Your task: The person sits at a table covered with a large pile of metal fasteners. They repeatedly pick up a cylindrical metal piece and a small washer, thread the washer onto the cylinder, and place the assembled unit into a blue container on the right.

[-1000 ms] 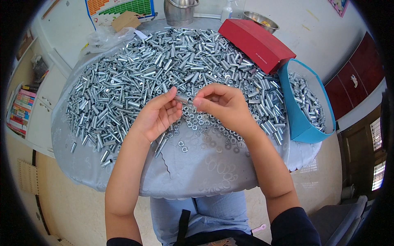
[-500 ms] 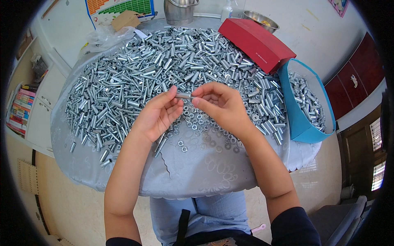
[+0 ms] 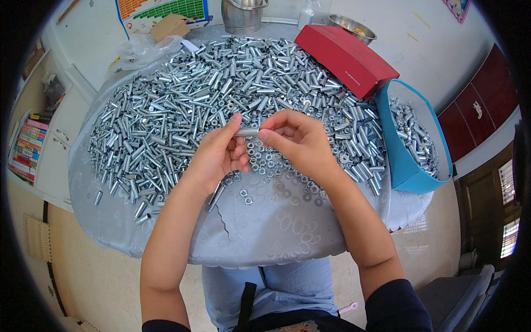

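Nearest the camera: dark sleeves and bare forearms rising from the lower edge, above a lap in pale blue cloth. Next, the bare front rim of the round table (image 3: 265, 232), draped in a grey patterned cover.

Just beyond, the left hand (image 3: 218, 157), fingers curled and pinching one end of a short silver metal tube (image 3: 246, 131). Opposite it, the right hand (image 3: 298, 141), closed likewise, fingertips gripping the tube's other end. Tube held level between both hands, raised a little above the table, over a scatter of small washers and nuts (image 3: 276, 166). A few loose tubes lying near the left wrist, apart from the rest.

Farther out, a broad heap of silver tubes (image 3: 193, 99) covering most of the table, spreading from the left rim to the right. At the right edge, a blue container (image 3: 406, 171), tilted, partly filled with more tubes. Behind it, a flat red box (image 3: 345, 55) resting slantwise on the heap.

At the far side: a crumpled clear plastic bag (image 3: 141, 50), a scrap of brown cardboard (image 3: 168, 25), a steel pot (image 3: 240, 14), a metal bowl (image 3: 351, 25) and a colourful chart (image 3: 160, 8). Far left, off the table, a stack of books (image 3: 27, 152).
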`<state>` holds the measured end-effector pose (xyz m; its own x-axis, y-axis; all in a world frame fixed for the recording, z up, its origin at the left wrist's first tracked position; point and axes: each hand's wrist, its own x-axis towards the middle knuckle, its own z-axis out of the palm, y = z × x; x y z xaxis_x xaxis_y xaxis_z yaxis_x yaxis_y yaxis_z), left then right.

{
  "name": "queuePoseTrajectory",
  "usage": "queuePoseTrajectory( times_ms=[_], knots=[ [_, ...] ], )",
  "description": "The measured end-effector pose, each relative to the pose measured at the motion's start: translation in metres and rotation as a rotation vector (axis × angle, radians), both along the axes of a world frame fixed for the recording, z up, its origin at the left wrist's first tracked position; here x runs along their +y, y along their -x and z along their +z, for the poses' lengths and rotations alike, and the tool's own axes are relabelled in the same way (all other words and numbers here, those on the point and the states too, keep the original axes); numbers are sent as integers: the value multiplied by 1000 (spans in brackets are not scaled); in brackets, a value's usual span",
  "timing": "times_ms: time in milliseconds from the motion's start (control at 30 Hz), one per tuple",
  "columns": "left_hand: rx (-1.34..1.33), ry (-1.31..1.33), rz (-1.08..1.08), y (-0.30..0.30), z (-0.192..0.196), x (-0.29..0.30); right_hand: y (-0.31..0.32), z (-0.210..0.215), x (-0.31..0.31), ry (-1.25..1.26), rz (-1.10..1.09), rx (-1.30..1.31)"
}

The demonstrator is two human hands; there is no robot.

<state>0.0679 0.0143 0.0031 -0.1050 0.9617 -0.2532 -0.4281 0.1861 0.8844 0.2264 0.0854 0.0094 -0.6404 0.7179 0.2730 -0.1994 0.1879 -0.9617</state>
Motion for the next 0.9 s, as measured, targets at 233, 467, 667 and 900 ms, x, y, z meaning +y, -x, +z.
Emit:
queuePoseTrajectory(
  times_ms=[233, 467, 667, 900],
  knots=[
    [-122, 119, -173, -4, 1, -3, 2, -1, -2, -6, -1, 16],
    [-141, 125, -234, -7, 1, -1, 3, -3, -2, -73, -32, 27],
    [-246, 95, -96, -1, -4, 1, 1, 0, 0, -43, -92, -52],
    [-242, 57, 37, 7, -4, 2, -13, -4, 12, -531, -49, -603]
  ],
)
